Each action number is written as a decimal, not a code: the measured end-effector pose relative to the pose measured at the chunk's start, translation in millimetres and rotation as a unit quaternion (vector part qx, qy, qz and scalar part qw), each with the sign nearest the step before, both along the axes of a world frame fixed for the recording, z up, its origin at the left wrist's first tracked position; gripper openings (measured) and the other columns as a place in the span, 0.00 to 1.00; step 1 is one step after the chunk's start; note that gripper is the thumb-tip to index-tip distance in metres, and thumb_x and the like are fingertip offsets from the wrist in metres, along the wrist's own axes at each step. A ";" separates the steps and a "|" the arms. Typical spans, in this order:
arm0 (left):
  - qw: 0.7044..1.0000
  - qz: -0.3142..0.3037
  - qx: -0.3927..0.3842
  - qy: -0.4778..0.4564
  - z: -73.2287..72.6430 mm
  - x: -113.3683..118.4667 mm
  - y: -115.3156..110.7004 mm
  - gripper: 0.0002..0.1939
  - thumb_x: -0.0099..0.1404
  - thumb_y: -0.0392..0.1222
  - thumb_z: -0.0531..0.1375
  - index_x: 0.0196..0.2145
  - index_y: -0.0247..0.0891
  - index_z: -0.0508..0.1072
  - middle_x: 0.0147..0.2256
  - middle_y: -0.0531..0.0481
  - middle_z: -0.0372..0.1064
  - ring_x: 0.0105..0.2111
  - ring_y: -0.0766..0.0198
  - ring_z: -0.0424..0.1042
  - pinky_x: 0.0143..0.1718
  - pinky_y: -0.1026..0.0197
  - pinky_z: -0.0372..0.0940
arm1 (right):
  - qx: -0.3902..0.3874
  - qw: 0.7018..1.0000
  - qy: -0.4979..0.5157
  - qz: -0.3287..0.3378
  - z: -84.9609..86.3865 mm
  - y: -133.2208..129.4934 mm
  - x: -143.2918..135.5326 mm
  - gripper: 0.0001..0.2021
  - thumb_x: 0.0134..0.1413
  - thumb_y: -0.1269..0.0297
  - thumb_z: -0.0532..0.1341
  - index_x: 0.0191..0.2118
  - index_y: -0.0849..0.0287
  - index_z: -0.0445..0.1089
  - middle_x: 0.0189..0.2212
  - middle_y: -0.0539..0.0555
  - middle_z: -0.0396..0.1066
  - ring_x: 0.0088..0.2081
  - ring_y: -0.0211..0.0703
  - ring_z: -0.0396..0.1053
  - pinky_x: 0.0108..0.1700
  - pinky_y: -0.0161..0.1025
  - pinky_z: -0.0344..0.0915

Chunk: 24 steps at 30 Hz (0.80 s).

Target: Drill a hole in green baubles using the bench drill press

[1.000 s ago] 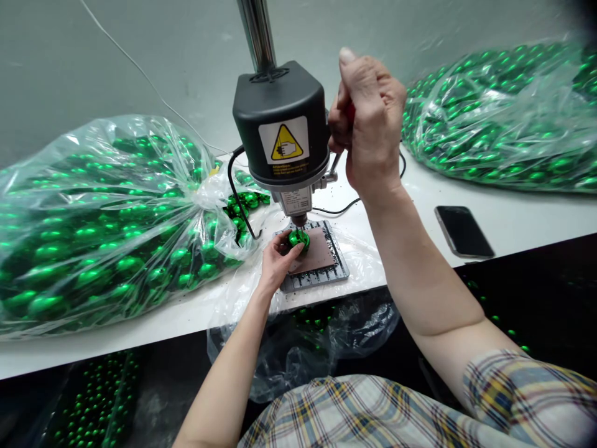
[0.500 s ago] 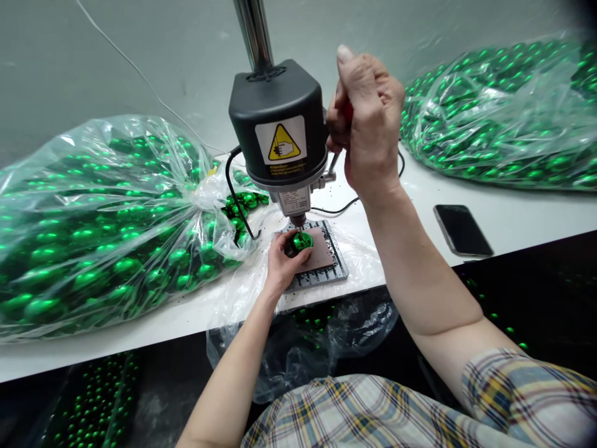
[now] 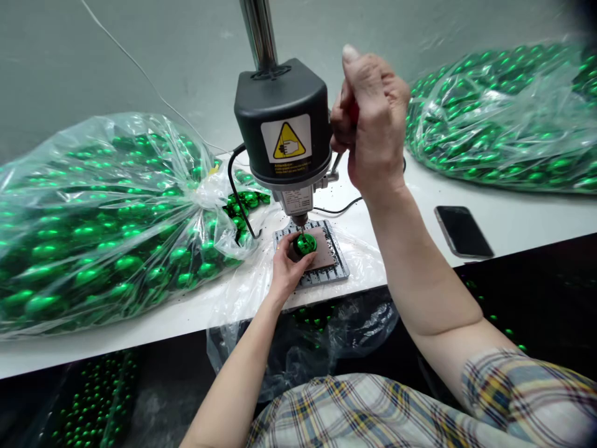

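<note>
My left hand grips a shiny green ball between thumb and fingers, under the bit of a black drill press. Dark specks lie on the ball's top, where the thin bit meets it or nearly does. Beneath the ball is a pinkish-brown board on the grey slotted base plate. Up at the right of the drill head, my right hand is wrapped round the red knob of the press's lever, with most of the knob hidden by the fingers.
A large clear bag of green balls lies on the left of the white table, another bag at the back right. A phone rests near the right edge. Loose plastic hangs over the front edge; a black cable curves behind the base.
The ball now shows more of its top, with dark specks on it. My left hand, the ball and the drill head appear slightly further right in the view. Both hands keep their grips.
</note>
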State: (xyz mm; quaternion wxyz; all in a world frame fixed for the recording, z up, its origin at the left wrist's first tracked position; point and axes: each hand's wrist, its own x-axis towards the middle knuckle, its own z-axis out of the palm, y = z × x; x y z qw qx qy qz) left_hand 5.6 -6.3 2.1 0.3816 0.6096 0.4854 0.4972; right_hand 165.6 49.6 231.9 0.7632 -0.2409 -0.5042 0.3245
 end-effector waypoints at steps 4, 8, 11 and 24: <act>1.000 -0.001 -0.003 -0.020 -3.4 1.8 1.8 0.30 0.55 0.44 0.74 0.53 0.39 0.73 0.51 0.41 0.74 0.54 0.50 0.73 0.58 0.49 0.68 | 0.007 1.000 0.004 0.000 -0.8 -6.2 -0.8 0.34 0.41 0.27 0.66 0.20 0.51 0.52 0.15 0.43 0.49 0.16 0.32 0.43 0.16 0.41 0.42; 1.000 0.002 -0.003 -0.012 -1.2 2.0 1.1 0.30 0.55 0.45 0.74 0.53 0.39 0.74 0.51 0.41 0.74 0.54 0.49 0.73 0.57 0.49 0.68 | 0.067 0.997 0.001 -0.045 -12.8 -21.7 -3.7 0.32 0.54 0.37 0.65 0.19 0.54 0.49 0.13 0.44 0.46 0.14 0.32 0.44 0.16 0.39 0.43; 1.000 0.003 -0.002 -0.001 1.0 1.6 0.0 0.29 0.55 0.45 0.74 0.53 0.39 0.74 0.51 0.41 0.74 0.54 0.49 0.73 0.58 0.49 0.67 | 0.096 0.991 0.000 -0.094 -29.7 -33.8 -5.3 0.31 0.60 0.45 0.64 0.18 0.56 0.49 0.13 0.44 0.44 0.15 0.30 0.45 0.18 0.36 0.46; 1.000 0.001 -0.001 0.004 -1.4 0.8 0.0 0.29 0.56 0.45 0.74 0.54 0.39 0.74 0.51 0.41 0.74 0.54 0.49 0.73 0.58 0.48 0.67 | 0.190 0.979 -0.025 -0.064 -74.6 -47.8 1.8 0.27 0.63 0.64 0.61 0.19 0.60 0.44 0.15 0.45 0.45 0.18 0.29 0.45 0.23 0.38 0.46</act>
